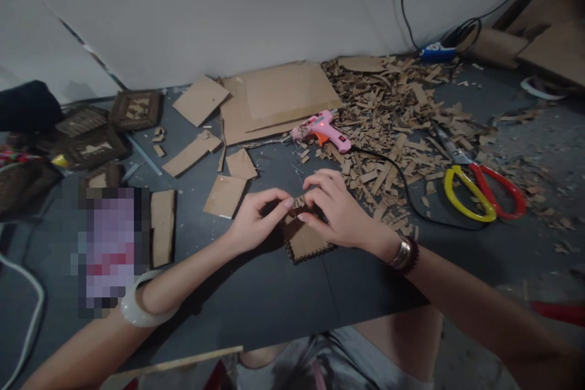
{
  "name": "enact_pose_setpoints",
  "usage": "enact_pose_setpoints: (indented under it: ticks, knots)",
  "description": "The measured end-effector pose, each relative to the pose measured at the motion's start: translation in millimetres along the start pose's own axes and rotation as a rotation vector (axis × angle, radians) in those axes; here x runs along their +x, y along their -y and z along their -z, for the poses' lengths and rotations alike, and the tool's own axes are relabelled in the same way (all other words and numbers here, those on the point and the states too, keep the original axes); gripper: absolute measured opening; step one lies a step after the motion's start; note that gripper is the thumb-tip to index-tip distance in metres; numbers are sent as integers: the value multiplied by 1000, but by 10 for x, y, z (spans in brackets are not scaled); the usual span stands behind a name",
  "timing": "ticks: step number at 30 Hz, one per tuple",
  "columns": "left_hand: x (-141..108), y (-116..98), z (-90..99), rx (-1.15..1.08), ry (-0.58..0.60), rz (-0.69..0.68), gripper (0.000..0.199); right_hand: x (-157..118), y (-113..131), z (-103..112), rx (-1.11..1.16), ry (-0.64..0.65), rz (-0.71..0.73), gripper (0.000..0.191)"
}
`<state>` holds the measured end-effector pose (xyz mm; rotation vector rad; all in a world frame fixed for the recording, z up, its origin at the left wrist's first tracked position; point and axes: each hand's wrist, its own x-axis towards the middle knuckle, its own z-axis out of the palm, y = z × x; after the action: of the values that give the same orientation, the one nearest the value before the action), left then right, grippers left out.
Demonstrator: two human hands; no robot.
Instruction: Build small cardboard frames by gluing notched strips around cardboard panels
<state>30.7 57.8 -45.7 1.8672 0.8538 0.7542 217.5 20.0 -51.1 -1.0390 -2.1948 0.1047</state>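
A small cardboard piece with a dark scalloped edge (307, 240) lies on the dark table in front of me. At its far left edge, my left hand (259, 218) pinches the rim between thumb and fingers. My right hand (336, 207) reaches over the far right side, its fingers closed at the same rim; a tiny strip may be between the fingertips, too small to make out. Just beyond my hands rests a pink glue gun (326, 130) with a small red light showing. Two cardboard squares (225, 196) lie to the left of the hands.
Cardboard scraps (393, 128) are heaped at the back right. Scissors with yellow and red handles (484, 192) lie beside them. A large cardboard sheet (283, 94) lies at the back. Dark-rimmed cardboard pieces (136, 111) are stacked at left. The glue gun's cord (406, 186) crosses the right side.
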Motion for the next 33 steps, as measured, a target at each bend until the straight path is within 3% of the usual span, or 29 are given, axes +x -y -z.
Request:
enact_pose_setpoints:
  ticks: [7,12,20,23,27,33]
  knots:
    - [-8,14,-24,35,18,-69,22,16,30,-26,-139,-48,7,11]
    - [4,-9,-26,48,38,-47,22,19,21,-50,-181,-150,14,14]
    - [-4,-5,5,29,13,-18,21,35,-209,19,-232,-377,-210,25]
    - [0,3,5,19,-12,-19,20,43,-142,38,-133,-330,-106,26]
    - [5,8,-1,-3,-27,-43,18,31,-26,21,-74,-236,75,4]
    - [12,12,3,-78,-10,25,22,-7,-42,-31,-83,-162,118,6]
